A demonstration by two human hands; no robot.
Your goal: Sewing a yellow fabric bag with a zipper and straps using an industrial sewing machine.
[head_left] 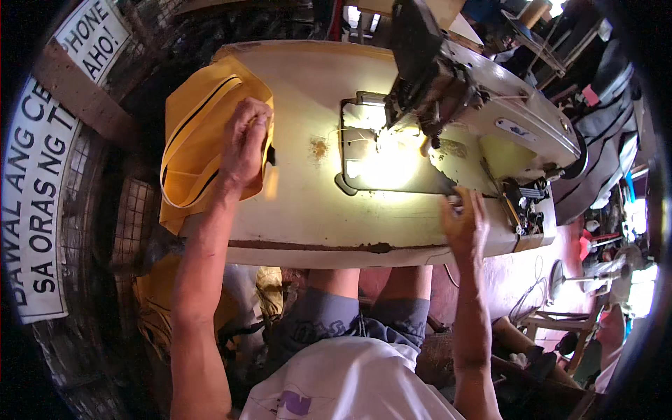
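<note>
Far L: yellow fabric [199,140] w/ black stripes, on the L end of the white tabletop [294,217], under & mostly L of my L hand [246,140]. That hand's curled tight, gripping the fabric's R side. Mid-table: brightly lit needle area of the sewing machine [518,129]. Then my R hand [465,218], nr the front edge, well apart from the fabric; fingers bent, can't tell if it's holding anything.
</note>
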